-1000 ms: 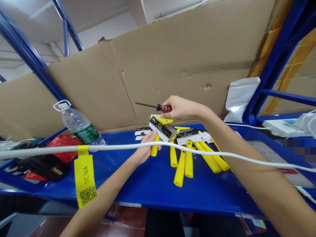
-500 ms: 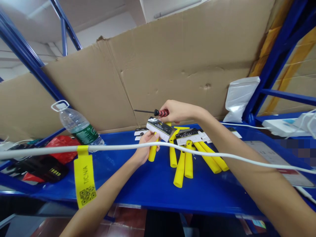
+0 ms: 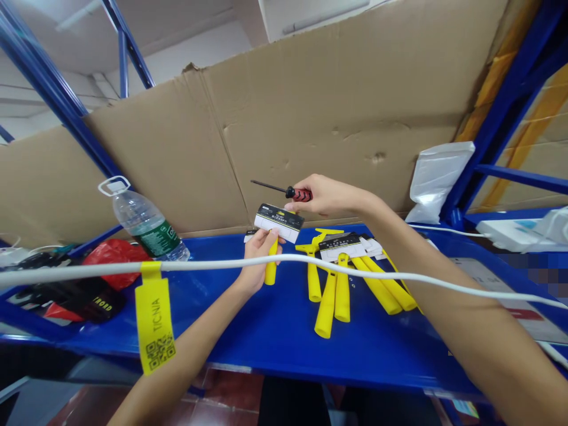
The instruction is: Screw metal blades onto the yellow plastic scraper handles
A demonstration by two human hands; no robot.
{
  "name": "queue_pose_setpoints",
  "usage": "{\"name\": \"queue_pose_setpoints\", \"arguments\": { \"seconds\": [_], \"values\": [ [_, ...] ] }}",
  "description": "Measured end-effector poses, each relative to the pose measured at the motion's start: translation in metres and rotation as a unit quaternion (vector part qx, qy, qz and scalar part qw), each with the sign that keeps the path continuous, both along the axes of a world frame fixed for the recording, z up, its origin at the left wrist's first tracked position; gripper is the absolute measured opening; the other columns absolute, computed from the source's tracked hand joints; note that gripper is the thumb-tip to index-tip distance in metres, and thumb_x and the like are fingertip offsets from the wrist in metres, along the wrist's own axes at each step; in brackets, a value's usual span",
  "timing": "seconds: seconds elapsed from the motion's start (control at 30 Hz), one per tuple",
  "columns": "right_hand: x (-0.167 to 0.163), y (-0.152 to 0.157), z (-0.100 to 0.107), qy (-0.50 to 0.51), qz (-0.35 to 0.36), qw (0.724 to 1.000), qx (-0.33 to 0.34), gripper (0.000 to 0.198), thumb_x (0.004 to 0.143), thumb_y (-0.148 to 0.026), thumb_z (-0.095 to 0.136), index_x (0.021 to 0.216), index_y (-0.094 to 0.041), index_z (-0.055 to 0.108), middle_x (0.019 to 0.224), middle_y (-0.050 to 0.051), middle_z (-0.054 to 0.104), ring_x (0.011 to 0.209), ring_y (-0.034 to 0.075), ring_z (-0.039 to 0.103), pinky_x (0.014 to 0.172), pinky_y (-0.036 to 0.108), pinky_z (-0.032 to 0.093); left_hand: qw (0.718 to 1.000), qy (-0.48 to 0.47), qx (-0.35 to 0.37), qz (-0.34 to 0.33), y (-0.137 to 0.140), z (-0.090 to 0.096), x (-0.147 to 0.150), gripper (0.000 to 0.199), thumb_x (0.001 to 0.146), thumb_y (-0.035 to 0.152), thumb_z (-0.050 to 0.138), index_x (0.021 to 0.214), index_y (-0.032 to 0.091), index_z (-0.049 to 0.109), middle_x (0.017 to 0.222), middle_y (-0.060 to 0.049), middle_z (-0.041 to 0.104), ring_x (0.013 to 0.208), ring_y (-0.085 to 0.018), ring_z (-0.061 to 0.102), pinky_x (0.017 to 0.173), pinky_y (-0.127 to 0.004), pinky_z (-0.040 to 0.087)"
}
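Observation:
My left hand [image 3: 258, 254] is closed around a yellow plastic handle [image 3: 270, 271], its lower end sticking out below my fingers. A black-and-white printed card [image 3: 279, 221] stands above the handle, with my left thumb against its lower edge. My right hand [image 3: 320, 195] grips the red and black handle of a screwdriver [image 3: 300, 194], whose shaft points left. Right fingertips reach the card's upper right edge; what lies behind the card is hidden. Beside my hands on the blue shelf lie several more yellow handles [image 3: 342, 290] and another printed card [image 3: 339, 246].
A white cable [image 3: 222, 263] crosses in front of my arms, bearing a yellow tag [image 3: 154, 325]. At left are a water bottle [image 3: 148, 222], a red bag [image 3: 113, 260] and black items. A cardboard sheet [image 3: 332, 118] backs the shelf. A white pouch [image 3: 439, 177] leans at right.
The card has turned to face me more and shifted slightly left. My right hand has risen a little, and the screwdriver's tip now angles further upward.

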State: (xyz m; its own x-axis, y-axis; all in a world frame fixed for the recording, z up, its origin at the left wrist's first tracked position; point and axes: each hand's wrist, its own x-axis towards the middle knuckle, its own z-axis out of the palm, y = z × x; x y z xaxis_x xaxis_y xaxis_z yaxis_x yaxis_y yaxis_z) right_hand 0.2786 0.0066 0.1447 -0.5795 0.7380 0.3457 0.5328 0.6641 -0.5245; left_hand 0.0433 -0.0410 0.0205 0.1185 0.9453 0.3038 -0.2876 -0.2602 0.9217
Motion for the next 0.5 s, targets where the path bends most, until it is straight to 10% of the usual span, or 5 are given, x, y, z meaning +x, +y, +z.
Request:
{"name": "queue_pose_setpoints", "arguments": {
  "seconds": [0.5],
  "values": [
    [0.0003,-0.0031,0.0007,-0.039,0.007,0.999,-0.021,0.028,0.097,-0.037,0.086,0.092,-0.020,0.065,0.076,-0.002,0.065,0.051,0.011,0.055,0.052,0.030,0.038,0.992,0.124,0.007,0.005,0.0028,-0.0035,-0.0027,0.062,0.086,0.075,0.091,0.076,0.016,0.074,0.068,-0.004,0.072,0.043,-0.010,0.056,0.039,-0.023,0.042]
  ]
}}
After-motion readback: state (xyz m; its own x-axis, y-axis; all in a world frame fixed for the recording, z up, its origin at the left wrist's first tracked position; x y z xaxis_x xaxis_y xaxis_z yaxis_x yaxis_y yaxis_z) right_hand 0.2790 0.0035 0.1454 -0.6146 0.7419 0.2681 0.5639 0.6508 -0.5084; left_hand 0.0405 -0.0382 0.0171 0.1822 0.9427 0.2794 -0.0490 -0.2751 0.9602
